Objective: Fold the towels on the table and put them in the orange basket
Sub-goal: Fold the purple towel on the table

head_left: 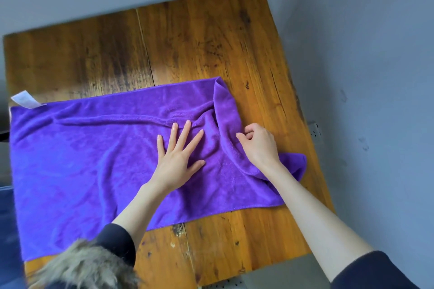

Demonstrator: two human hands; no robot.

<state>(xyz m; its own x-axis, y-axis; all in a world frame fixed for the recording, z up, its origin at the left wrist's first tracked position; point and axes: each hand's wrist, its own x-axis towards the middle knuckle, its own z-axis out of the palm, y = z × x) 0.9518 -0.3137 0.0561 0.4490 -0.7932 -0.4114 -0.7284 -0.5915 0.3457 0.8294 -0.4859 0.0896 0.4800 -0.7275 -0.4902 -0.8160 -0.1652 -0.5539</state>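
A purple towel lies spread across the wooden table, with a white label at its far left corner. The towel's right end is rumpled and partly turned over toward the middle. My left hand presses flat on the towel, fingers spread, just left of that rumpled part. My right hand rests on the turned-over flap with its fingers curled, pinching the fabric's edge. No orange basket is in view.
Grey walls stand close behind the table and along its right side. A wall socket sits by the right edge. A fur-trimmed dark sleeve hangs at the bottom left. Something blue lies past the table's left edge.
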